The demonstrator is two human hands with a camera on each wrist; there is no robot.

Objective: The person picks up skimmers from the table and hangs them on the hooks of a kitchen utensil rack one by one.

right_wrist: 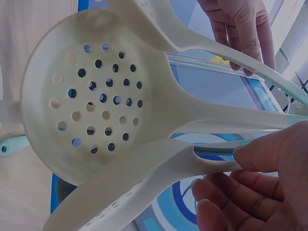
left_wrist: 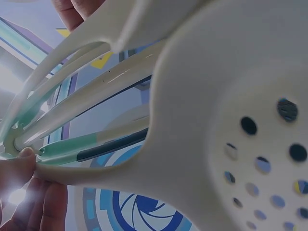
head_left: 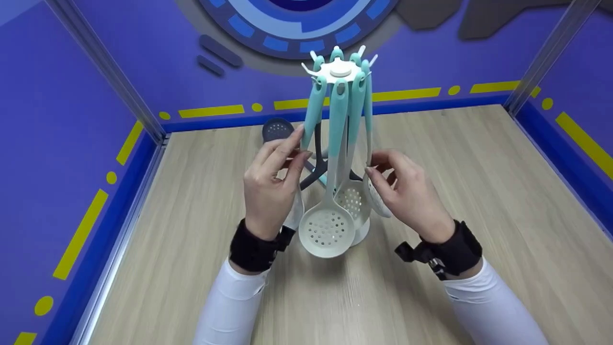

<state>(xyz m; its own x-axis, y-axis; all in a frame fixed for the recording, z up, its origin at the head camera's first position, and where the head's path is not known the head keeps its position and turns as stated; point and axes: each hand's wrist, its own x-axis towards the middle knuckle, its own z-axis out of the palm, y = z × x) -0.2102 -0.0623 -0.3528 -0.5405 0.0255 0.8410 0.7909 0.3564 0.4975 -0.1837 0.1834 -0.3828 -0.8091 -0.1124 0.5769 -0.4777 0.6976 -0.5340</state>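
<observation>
A white rotating utensil stand [head_left: 340,72] holds several teal-handled, pale kitchen tools hung round its top. My left hand [head_left: 270,184] pinches the handle of a skimmer [left_wrist: 192,159] on the stand's left side; its perforated head fills much of the left wrist view. On the other side my right hand [head_left: 407,191] pinches another skimmer [right_wrist: 130,192] at its neck, between thumb and fingers. Between the hands, a round skimmer [head_left: 327,232] hangs at the front, untouched. The upper ends of both pinched handles are at the stand's hooks.
Behind the stand, a dark perforated utensil head [head_left: 278,130] shows beyond my left hand. Black utensil parts [head_left: 313,177] overlap there. The wooden tabletop [head_left: 191,201] is bordered by blue panels [head_left: 407,62] at the back and sides.
</observation>
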